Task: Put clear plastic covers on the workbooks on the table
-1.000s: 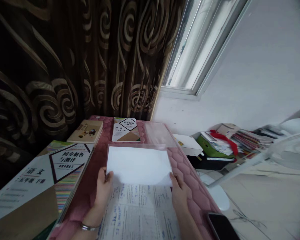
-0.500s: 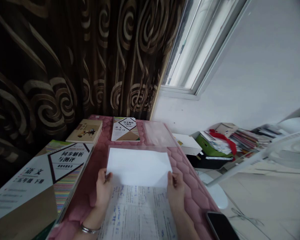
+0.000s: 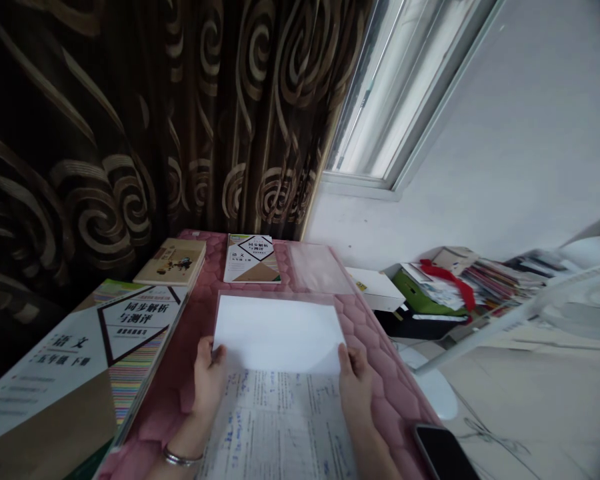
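Observation:
Both my hands hold a white sheet (image 3: 280,333) by its side edges. Clear film shows along its top edge. My left hand (image 3: 209,380), with a silver bangle on the wrist, pinches the left edge between thumb and curled fingers. At the right edge, my right hand (image 3: 355,380) is closed the same way. Below the white part lies a printed page (image 3: 280,427) with blue handwriting, between my forearms. Whether it is joined to the white sheet, I cannot tell. Ahead, a clear plastic sheet (image 3: 320,267) lies flat on the pink quilted cover (image 3: 387,380).
A large workbook (image 3: 75,393) lies at left, with a tan book (image 3: 173,262) behind it. A smaller workbook (image 3: 253,259) is at the far end. A phone (image 3: 445,453) rests near the right edge. Beyond stand a white fan (image 3: 480,333) and piled papers (image 3: 510,280).
My right hand's thumb and fingers have shifted very slightly to the right along the edge. The sheet stays in both hands, and the view has moved a little.

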{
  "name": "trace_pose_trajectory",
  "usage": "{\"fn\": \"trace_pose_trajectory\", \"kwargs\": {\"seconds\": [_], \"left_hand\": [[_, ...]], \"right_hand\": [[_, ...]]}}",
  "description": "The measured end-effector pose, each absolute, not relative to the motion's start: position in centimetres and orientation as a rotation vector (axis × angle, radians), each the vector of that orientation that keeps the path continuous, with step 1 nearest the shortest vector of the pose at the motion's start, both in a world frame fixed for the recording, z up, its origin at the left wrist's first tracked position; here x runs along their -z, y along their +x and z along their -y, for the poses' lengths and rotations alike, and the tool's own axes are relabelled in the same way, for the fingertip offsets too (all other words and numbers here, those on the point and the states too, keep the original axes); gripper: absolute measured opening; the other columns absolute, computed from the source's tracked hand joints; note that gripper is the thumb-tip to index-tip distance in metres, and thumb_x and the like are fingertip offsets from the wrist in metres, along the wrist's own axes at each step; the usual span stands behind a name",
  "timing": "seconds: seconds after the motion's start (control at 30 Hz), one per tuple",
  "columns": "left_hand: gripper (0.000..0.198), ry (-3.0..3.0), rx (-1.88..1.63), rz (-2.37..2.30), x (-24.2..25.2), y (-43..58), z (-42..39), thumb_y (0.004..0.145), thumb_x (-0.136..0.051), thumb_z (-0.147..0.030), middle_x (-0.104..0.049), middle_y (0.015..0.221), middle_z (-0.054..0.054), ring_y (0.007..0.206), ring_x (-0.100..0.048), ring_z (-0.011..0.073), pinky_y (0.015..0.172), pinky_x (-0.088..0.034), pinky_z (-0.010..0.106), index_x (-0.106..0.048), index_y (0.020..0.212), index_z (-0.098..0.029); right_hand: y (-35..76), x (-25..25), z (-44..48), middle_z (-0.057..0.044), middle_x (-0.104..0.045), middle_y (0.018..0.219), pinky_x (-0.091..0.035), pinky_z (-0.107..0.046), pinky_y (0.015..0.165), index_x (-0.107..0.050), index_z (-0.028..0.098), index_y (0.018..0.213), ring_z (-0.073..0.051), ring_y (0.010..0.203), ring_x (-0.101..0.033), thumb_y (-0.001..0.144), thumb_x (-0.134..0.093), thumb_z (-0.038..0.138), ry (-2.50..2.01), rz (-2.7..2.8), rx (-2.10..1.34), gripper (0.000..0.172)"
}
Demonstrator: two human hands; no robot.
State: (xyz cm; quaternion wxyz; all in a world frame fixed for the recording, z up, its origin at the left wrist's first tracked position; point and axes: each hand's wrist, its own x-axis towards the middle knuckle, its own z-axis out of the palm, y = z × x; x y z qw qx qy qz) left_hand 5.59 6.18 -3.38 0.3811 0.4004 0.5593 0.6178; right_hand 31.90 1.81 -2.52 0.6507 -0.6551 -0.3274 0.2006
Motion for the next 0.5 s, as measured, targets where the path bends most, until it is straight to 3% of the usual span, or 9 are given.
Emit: {"fn": "trace_pose_trajectory", "kwargs": {"seconds": [0.37, 0.5], "left_hand": [[0.025, 0.94, -1.605, -1.369, 3.1, 5.7, -6.3, 0.059, -0.066, -0.036, -0.06, 0.066, -0.005, 0.062, -0.059, 0.0152, 0.056, -0.047, 0.024, -0.053, 0.076, -0.024], [0.018, 1.087, -1.506, -1.553, 3.4, 5.0, -6.5, 0.064, -0.06, -0.03, -0.061, 0.075, -0.002, 0.075, -0.062, 0.019, 0.07, -0.05, 0.03, -0.054, 0.08, -0.023]], "right_hand": [[32.2, 2.9, -2.1, 0.0, -0.058, 0.063, -0.041, -0.03, 0.053, -0.057, 0.022, 0.073, -0.017, 0.058, -0.051, 0.077, -0.058, 0.058, -1.524, 0.771, -0.456, 0.036], [32.4, 3.0, -2.0, 0.001, -0.055, 0.061, -0.039, -0.028, 0.048, -0.055, 0.022, 0.071, -0.015, 0.056, -0.048, 0.074, -0.062, 0.059, -1.482, 0.74, -0.499, 0.038]]}}
